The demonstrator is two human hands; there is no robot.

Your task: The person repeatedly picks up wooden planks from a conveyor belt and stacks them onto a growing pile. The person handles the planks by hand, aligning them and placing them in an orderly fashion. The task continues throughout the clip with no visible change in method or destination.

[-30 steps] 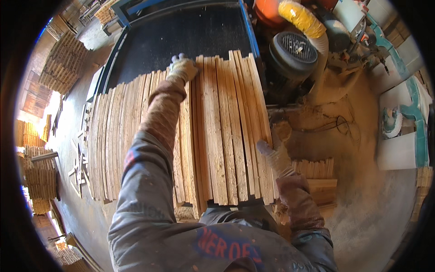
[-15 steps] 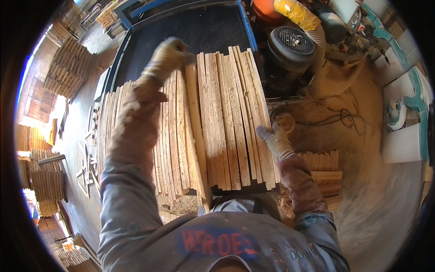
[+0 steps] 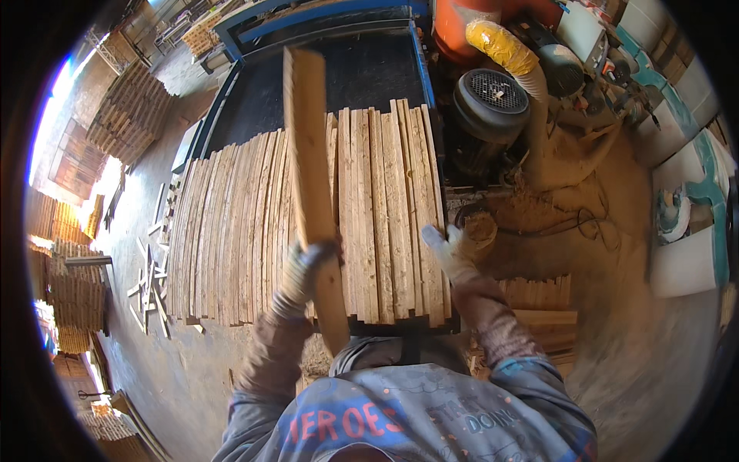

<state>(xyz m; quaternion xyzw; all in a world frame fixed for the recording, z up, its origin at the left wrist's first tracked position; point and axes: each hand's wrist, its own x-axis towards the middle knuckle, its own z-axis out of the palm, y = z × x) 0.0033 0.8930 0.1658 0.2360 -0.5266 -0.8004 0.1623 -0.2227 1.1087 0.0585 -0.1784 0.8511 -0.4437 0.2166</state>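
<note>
My gloved left hand (image 3: 305, 276) is closed around a long wooden board (image 3: 312, 146) near its lower part. The board stands raised above a row of boards, its far end over the dark belt and its near end by my body. Side by side on edge, the row of wooden boards (image 3: 231, 223) spans the near part of the black conveyor belt (image 3: 354, 73). At the row's right end, my gloved right hand (image 3: 453, 252) rests against the outermost board with thumb and fingers apart.
A blue machine frame (image 3: 423, 65) borders the belt. To the right stand a dark motor (image 3: 493, 100) and a yellow-wrapped hose (image 3: 500, 46), with sawdust and cables on the floor. More boards (image 3: 539, 316) lie low at right. Loose sticks (image 3: 150, 289) and stacked lumber (image 3: 127, 112) sit left.
My left hand has come back toward my body from the row's far end, and the board has lifted from among the others. My right hand stays at the right edge.
</note>
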